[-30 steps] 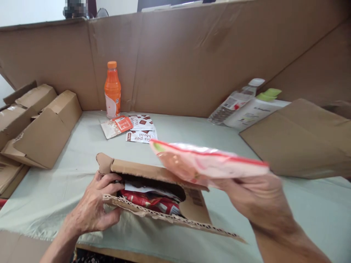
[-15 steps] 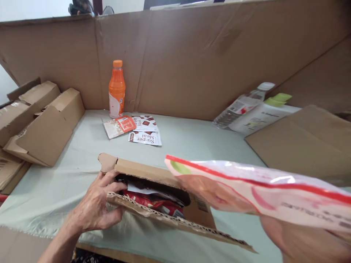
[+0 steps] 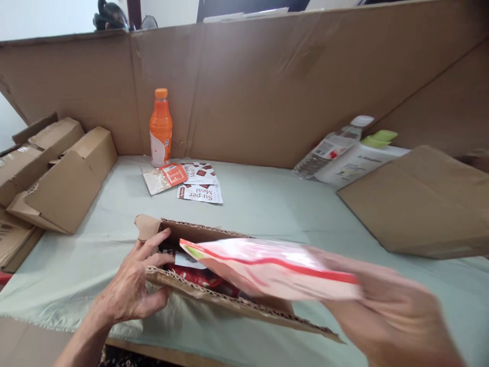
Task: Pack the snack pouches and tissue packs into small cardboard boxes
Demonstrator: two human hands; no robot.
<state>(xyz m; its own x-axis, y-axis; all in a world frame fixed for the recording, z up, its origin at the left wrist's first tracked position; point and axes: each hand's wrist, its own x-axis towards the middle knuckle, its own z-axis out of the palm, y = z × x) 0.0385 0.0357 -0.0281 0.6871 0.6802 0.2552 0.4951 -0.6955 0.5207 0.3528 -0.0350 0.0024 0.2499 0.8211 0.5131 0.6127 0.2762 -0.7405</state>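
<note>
My left hand [image 3: 128, 285] grips the left end of an open cardboard box [image 3: 206, 233], its fingers inside and its thumb against the near wall. Inside the box lie a red packet [image 3: 194, 276] and a white packet [image 3: 187, 260], partly covered from view. A pink and white plastic pouch [image 3: 271, 278] with a red strip is pinched in my right hand [image 3: 397, 311], which is somewhat blurred. The pouch hangs tilted over the box opening, its left tip lowest inside the far rim's outline; whether it touches the contents I cannot tell.
An orange bottle [image 3: 161, 127] stands at the back, with several sachets [image 3: 200, 192] before it. Cardboard boxes [image 3: 72, 183] are stacked at left. At right a clear bottle [image 3: 332, 145] and a white green-capped bottle [image 3: 355, 165] lean beside a cardboard piece [image 3: 420, 204]. A cardboard wall [image 3: 244, 92] closes the back.
My right hand has brought the pouch leftward, from the right edge to over the box. The box's far flap has swung back, widening its opening. My left hand stays on the box.
</note>
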